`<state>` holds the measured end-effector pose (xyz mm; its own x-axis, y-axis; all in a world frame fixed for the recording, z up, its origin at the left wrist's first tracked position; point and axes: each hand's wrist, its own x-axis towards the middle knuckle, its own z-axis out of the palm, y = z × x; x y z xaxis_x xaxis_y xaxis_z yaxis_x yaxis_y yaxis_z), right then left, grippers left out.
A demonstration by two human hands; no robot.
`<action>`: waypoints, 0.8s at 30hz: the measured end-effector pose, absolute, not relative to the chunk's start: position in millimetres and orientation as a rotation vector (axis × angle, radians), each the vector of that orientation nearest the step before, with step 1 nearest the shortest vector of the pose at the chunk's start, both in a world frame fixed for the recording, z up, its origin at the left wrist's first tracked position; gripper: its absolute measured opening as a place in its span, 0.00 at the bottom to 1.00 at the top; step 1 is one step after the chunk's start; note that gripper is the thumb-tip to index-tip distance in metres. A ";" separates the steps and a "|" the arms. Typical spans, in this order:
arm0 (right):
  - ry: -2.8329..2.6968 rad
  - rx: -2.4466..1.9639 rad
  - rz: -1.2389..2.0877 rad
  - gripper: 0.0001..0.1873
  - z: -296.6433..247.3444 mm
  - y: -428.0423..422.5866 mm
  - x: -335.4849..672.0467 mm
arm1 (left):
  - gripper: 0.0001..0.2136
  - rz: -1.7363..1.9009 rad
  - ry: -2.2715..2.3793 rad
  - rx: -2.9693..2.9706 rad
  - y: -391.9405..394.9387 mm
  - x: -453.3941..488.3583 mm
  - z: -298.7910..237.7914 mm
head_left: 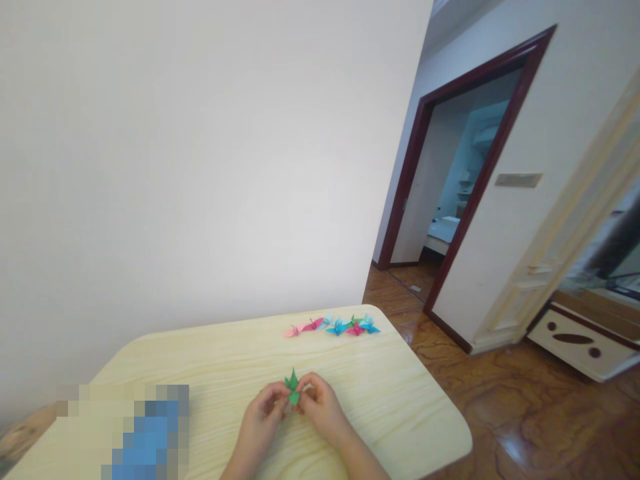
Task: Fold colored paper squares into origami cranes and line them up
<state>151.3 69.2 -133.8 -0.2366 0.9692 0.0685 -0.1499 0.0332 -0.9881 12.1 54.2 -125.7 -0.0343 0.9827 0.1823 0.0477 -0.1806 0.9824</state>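
Both hands meet over the middle of a pale wooden table (400,400). A small green folded-paper figure (293,387) sits between them. My left hand (260,417) pinches its left side with curled fingers. From the other side, the fingers of my right hand (323,407) are closed on the same paper. The green points stick up above my fingertips.
A row of several folded paper figures (335,325) in pink, blue and green lies along the table's far edge by the white wall. A blurred-out patch (135,430) covers the table's near left. Right of the table are brown floor, an open doorway (450,200) and a low cabinet (580,340).
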 end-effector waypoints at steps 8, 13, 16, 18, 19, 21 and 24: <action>-1.308 -0.898 1.354 0.07 -138.2 74.6 157.6 | 0.12 1.315 1.155 1.319 53.8 10.1 -122.4; -1.301 -0.862 1.340 0.09 -134.6 71.0 157.0 | 0.11 1.347 1.165 1.289 55.1 10.6 -124.8; -1.259 -0.823 1.351 0.13 -133.5 69.1 155.2 | 0.12 1.377 1.164 1.283 54.4 10.6 -122.6; -1.267 -0.857 1.352 0.14 -133.7 69.2 154.9 | 0.13 1.389 1.157 1.288 53.2 11.1 -121.2; -1.279 -0.888 1.346 0.13 -133.8 69.5 155.2 | 0.14 1.392 1.155 1.292 52.5 11.6 -120.8; -1.306 -0.952 1.289 0.12 -133.3 69.8 156.3 | 0.14 1.395 1.160 1.300 51.2 12.8 -121.1; -1.370 -1.018 1.153 0.11 -130.1 68.7 157.3 | 0.15 1.404 1.185 1.310 50.7 14.6 -123.1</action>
<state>157.3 68.7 -130.1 -0.1108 0.9773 0.1808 -0.0112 0.1807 -0.9835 14.6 50.7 -123.1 -0.0830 0.9794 0.1839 0.0168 -0.1832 0.9829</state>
